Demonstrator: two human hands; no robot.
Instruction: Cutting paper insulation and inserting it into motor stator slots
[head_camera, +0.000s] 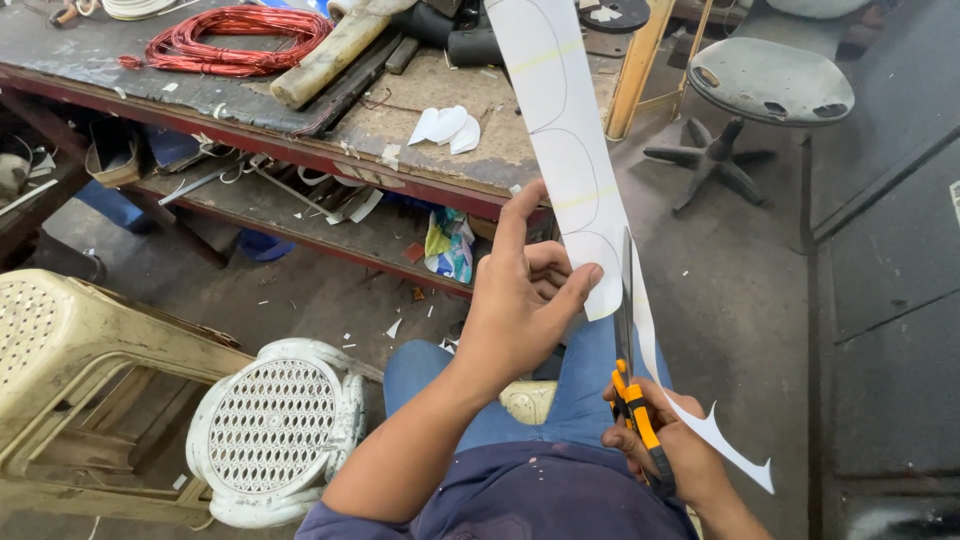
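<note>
My left hand (520, 300) pinches the paper strip (565, 130), long axis running away from me, while my right hand (665, 445) grips scissors (630, 350) along its right edge.

Left hand (520, 300) pinches the long white paper strip (565, 130), holding it up. Right hand (665, 445) grips orange-handled scissors (630, 370), blades biting along a pencilled curve. 1 trimmed sliver (725, 445) dangles below. Behind them, red wire (235, 40) lies coiled on the workbench (440, 150).

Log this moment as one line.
left hand: holds paper strip | right hand: scissors cutting strip | cut pieces: on bench
</note>
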